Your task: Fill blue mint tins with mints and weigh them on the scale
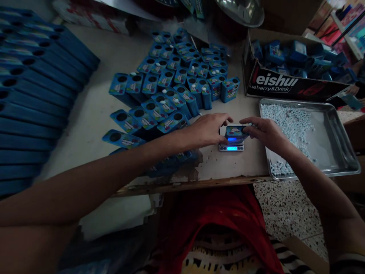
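Note:
A small blue candy box lies on a little digital scale with a lit blue display. My left hand curves around the box's left side, its thumb at the near edge and its fingers apart. At the box's right end, by its round hole, my right hand has thumb and fingers drawn together; what they pinch, if anything, is too small to make out. To the right, a metal tray holds many small pale-blue candies.
Many open blue boxes stand left of the scale, some with white candies at their holes. Rows of blue boxes are stacked at far left. A carton of boxes stands behind the tray. The wooden table edge runs in front.

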### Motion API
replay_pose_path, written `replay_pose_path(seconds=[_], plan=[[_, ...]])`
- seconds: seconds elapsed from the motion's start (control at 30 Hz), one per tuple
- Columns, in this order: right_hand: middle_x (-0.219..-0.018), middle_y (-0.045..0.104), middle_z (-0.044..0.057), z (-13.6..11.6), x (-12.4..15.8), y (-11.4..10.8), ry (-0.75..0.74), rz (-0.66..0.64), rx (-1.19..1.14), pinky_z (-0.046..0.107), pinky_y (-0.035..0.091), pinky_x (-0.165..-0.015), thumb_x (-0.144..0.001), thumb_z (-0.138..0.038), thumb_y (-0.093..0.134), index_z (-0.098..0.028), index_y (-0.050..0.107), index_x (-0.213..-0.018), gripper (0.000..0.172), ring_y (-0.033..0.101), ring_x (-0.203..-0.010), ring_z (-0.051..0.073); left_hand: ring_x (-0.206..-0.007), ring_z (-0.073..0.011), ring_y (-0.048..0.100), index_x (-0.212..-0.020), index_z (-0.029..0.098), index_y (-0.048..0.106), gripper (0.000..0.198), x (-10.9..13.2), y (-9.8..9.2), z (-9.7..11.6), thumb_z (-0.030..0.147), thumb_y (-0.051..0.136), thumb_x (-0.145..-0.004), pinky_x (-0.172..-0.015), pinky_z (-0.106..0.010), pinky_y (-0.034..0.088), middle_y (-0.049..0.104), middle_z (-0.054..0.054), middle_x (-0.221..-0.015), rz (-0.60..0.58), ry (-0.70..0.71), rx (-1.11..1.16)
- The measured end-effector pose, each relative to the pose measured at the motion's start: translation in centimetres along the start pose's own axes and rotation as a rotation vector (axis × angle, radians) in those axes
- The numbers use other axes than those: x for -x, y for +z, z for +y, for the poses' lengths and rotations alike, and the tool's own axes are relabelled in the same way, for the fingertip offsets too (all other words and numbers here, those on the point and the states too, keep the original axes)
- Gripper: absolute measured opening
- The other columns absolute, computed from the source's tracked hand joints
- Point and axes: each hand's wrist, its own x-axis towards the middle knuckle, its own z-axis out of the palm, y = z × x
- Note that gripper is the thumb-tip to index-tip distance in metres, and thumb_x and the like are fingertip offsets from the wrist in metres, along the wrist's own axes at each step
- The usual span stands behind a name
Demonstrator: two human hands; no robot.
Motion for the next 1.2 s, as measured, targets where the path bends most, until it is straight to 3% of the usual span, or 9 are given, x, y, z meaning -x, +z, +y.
replay_pose_path(seconds=[0.1, 0.23, 0.3, 0.4, 0.5, 0.6, 0.77, 1.07, 1.2], plan=[[-0.066, 0.065, -0.001, 0.1, -0.1, 0.1, 0.01, -0.005, 0.069, 0.035, 0.047, -0.074, -0.101, -0.035, 0.072, -0.015, 0.083, -0.14, 0.046, 0.06, -0.066, 0.017, -0.135, -0.0338, 0.07, -0.152, 0.023, 0.064, 0.077, -0.2, -0.1, -0.1, 0.037, 0.089, -0.08, -0.109, -0.04, 0.054, 0.074, -0.01, -0.146, 0.0, 0.001, -0.013], [-0.061, 0.06, -0.003, -0.2, 0.1, -0.2, 0.046, -0.024, 0.024, 0.033, 0.044, -0.069, -0.096, -0.031, 0.08, -0.016, 0.086, -0.136, 0.043, 0.056, -0.063, 0.015, -0.134, -0.0339, 0.07, -0.151, 0.021, 0.064, 0.076, -0.5, -0.3, 0.0, 0.036, 0.09, -0.08, -0.109, -0.04, 0.054, 0.075, -0.011, -0.144, -0.009, -0.02, 0.007], [-0.063, 0.058, -0.004, -0.1, 0.4, -1.0, 0.091, -0.008, -0.179, 0.029, 0.041, -0.063, -0.098, -0.034, 0.08, -0.016, 0.086, -0.132, 0.039, 0.051, -0.06, 0.013, -0.135, -0.0338, 0.071, -0.149, 0.02, 0.065, 0.074, -0.7, -0.3, 0.1, 0.036, 0.089, -0.081, -0.11, -0.041, 0.054, 0.075, -0.012, -0.144, -0.01, -0.021, 0.026], [-0.068, 0.057, -0.004, 0.9, 0.6, -2.8, 0.18, 0.117, -0.585, 0.023, 0.036, -0.052, -0.103, -0.039, 0.079, -0.02, 0.084, -0.122, 0.027, 0.044, -0.055, 0.009, -0.135, -0.0338, 0.071, -0.147, 0.021, 0.066, 0.072, -0.8, -0.4, 0.1, 0.038, 0.089, -0.081, -0.111, -0.042, 0.054, 0.075, -0.012, -0.144, -0.004, -0.02, 0.035], [-0.069, 0.054, -0.006, 3.3, 1.0, -4.4, 0.295, 0.279, -0.894, 0.017, 0.034, -0.046, -0.103, -0.03, 0.08, -0.022, 0.079, -0.105, 0.009, 0.038, -0.052, 0.006, -0.137, -0.0343, 0.071, -0.147, 0.023, 0.065, 0.073, -0.8, -0.5, 0.1, 0.039, 0.091, -0.08, -0.112, -0.043, 0.053, 0.076, -0.011, -0.145, -0.005, -0.018, 0.012], [-0.069, 0.054, -0.006, 5.9, 1.9, -4.7, 0.424, 0.373, -1.049, 0.011, 0.035, -0.046, -0.103, -0.019, 0.077, -0.018, 0.074, -0.098, 0.005, 0.038, -0.051, 0.004, -0.138, -0.0354, 0.07, -0.15, 0.024, 0.064, 0.084, -0.8, -0.6, 0.4, 0.039, 0.096, -0.074, -0.112, -0.043, 0.053, 0.074, -0.011, -0.148, -0.03, -0.018, -0.022], [-0.071, 0.061, -0.003, 8.0, 3.2, -3.7, 0.537, 0.371, -1.092, 0.009, 0.037, -0.046, -0.094, -0.021, 0.084, -0.015, 0.074, -0.094, 0.012, 0.047, -0.053, 0.003, -0.138, -0.0364, 0.069, -0.151, 0.025, 0.063, 0.088, -0.7, -0.5, 0.9, 0.04, 0.098, -0.072, -0.109, -0.04, 0.053, 0.073, -0.011, -0.15, -0.061, 0.015, -0.072], [-0.074, 0.062, -0.002, 8.4, 2.9, -3.3, 0.483, 0.27, -1.089, 0.011, 0.039, -0.048, -0.089, -0.025, 0.09, -0.015, 0.074, -0.095, 0.02, 0.047, -0.055, 0.004, -0.142, -0.0357, 0.066, -0.153, 0.024, 0.061, 0.081, -0.7, -0.3, 2.3, 0.038, 0.091, -0.079, -0.113, -0.04, 0.052, 0.071, -0.011, -0.153, -0.072, -0.039, -0.095], [-0.074, 0.06, -0.003, 8.5, 3.3, -3.5, 0.488, 0.263, -1.051, 0.013, 0.038, -0.049, -0.09, -0.028, 0.089, -0.017, 0.073, -0.097, 0.021, 0.045, -0.056, 0.005, -0.139, -0.0366, 0.068, -0.151, 0.025, 0.064, 0.078, -1.0, -0.1, 2.0, 0.038, 0.092, -0.08, -0.114, -0.042, 0.052, 0.072, -0.011, -0.149, -0.059, -0.055, -0.097]])
